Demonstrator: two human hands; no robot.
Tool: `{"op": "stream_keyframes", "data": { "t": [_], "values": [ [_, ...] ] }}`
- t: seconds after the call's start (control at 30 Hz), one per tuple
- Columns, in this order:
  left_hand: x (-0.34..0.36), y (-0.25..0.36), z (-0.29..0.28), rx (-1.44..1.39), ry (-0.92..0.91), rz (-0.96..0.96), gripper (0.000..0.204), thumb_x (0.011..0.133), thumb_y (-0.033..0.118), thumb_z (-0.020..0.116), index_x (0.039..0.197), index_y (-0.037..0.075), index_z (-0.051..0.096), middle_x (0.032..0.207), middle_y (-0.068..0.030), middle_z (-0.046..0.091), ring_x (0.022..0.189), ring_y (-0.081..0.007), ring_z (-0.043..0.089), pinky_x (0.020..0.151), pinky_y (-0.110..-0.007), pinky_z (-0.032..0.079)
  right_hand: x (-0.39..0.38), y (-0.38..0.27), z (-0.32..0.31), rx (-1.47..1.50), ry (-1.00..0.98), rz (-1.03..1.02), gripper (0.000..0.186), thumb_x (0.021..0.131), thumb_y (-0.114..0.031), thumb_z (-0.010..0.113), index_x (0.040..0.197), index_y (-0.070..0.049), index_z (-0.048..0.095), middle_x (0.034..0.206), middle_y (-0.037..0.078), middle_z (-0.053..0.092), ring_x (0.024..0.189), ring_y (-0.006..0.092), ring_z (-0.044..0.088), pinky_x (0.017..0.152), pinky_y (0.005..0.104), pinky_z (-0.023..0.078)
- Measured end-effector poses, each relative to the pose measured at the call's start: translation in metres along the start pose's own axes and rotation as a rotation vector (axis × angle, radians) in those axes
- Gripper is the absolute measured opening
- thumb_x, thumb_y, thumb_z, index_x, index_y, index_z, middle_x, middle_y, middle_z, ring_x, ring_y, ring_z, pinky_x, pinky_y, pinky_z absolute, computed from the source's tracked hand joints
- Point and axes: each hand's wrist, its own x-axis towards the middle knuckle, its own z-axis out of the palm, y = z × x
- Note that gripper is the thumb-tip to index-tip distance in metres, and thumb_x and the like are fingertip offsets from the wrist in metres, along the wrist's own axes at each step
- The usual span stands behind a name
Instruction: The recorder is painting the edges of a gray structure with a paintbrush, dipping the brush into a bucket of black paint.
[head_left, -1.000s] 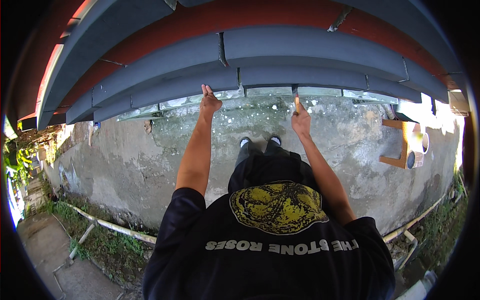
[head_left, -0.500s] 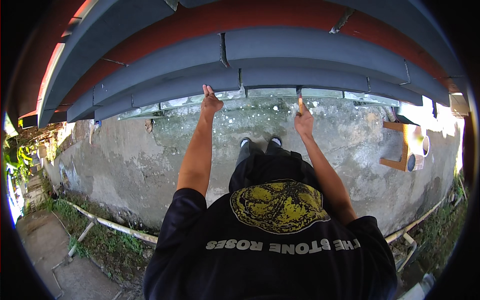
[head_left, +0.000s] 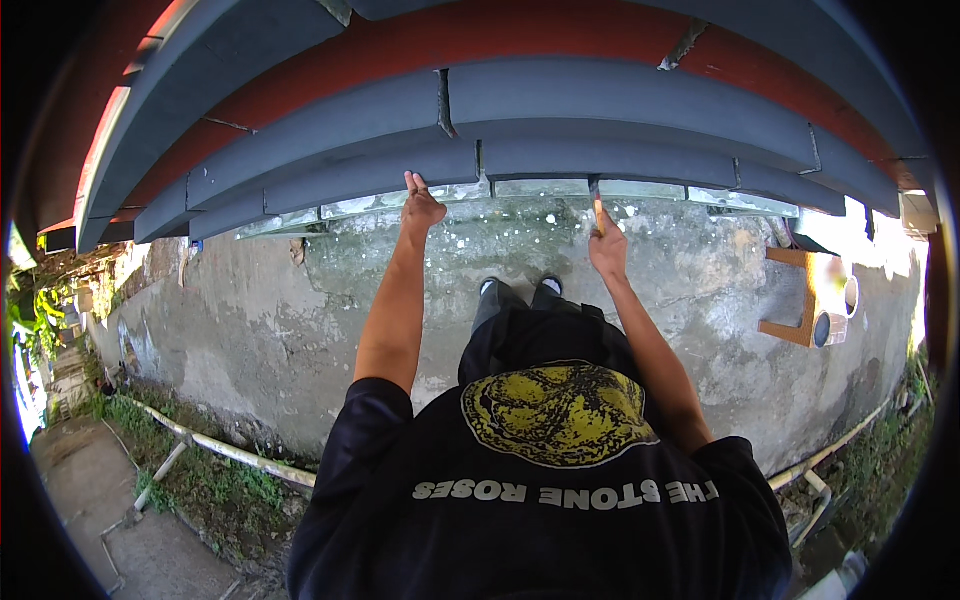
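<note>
Grey boards (head_left: 600,105) curve across the top of the frame, with red ones between them. Left hand (head_left: 421,205) presses flat, fingers apart, against the lowest board's edge at centre. Right hand (head_left: 607,250), just right of centre, is clamped on a brush (head_left: 597,205) whose tip touches that same edge. Concrete floor (head_left: 300,300) lies below, a wooden stool (head_left: 795,295) at the right.

I see matt grey painted boards (head_left: 600,100) with a smooth finish, red bands (head_left: 520,35) between them. The concrete ground (head_left: 300,330) looks rough, stained and paint-speckled. The stool (head_left: 795,300) is bare wood.
</note>
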Motion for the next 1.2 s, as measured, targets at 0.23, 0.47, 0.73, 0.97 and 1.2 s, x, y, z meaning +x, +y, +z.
{"op": "stream_keyframes", "data": {
  "t": [0.23, 0.47, 0.73, 0.97, 1.2],
  "values": [
    [0.0, 0.001, -0.002, 0.0, -0.019, 0.016, 0.082, 0.07, 0.019, 0.046, 0.137, -0.002, 0.003, 0.145, -0.0167, -0.006, 0.125, -0.0294, 0.034, 0.1, -0.034, 0.032, -0.004, 0.01, -0.011, -0.052, -0.077, 0.02, 0.05, 0.073, -0.004, 0.05, 0.123, -0.009, 0.047, 0.097, 0.024, 0.058, 0.085, 0.0368, 0.059, 0.072, 0.0386, 0.047],
    [0.004, -0.002, 0.003, 0.03, -0.016, -0.008, 0.084, 0.07, 0.02, 0.047, 0.137, -0.002, 0.003, 0.145, -0.0162, -0.006, 0.126, -0.0292, 0.032, 0.1, -0.033, 0.031, -0.002, -0.012, 0.011, 0.002, -0.106, 0.019, 0.052, 0.071, -0.003, 0.049, 0.123, -0.004, 0.045, 0.094, 0.023, 0.059, 0.086, 0.0383, 0.058, 0.074, 0.0398, 0.047],
    [0.008, -0.008, 0.005, 0.009, -0.02, 0.017, 0.084, 0.07, 0.021, 0.046, 0.137, -0.003, 0.002, 0.144, -0.0178, -0.006, 0.125, -0.0302, 0.034, 0.1, -0.033, 0.032, -0.014, -0.006, 0.023, 0.043, -0.301, 0.061, 0.052, 0.075, -0.003, 0.051, 0.126, -0.012, 0.044, 0.102, 0.019, 0.059, 0.092, 0.033, 0.058, 0.076, 0.0344, 0.046],
    [0.009, -0.001, 0.006, 0.036, -0.036, 0.02, 0.084, 0.07, 0.021, 0.046, 0.136, -0.004, 0.001, 0.144, -0.0195, -0.007, 0.125, -0.0299, 0.033, 0.1, -0.033, 0.031, -0.008, -0.031, 0.037, 0.141, -0.144, 0.123, 0.049, 0.074, -0.005, 0.05, 0.123, -0.006, 0.045, 0.096, 0.024, 0.058, 0.088, 0.037, 0.058, 0.075, 0.0385, 0.047],
    [0.011, -0.008, 0.007, 0.017, -0.049, 0.004, 0.084, 0.07, 0.02, 0.046, 0.137, -0.002, 0.0, 0.144, -0.0177, -0.008, 0.125, -0.0299, 0.033, 0.1, -0.034, 0.032, -0.012, -0.014, 0.034, 0.098, -0.309, 0.048, 0.051, 0.074, -0.006, 0.05, 0.124, -0.009, 0.045, 0.098, 0.023, 0.059, 0.089, 0.036, 0.059, 0.075, 0.0371, 0.047]
  ]
}}
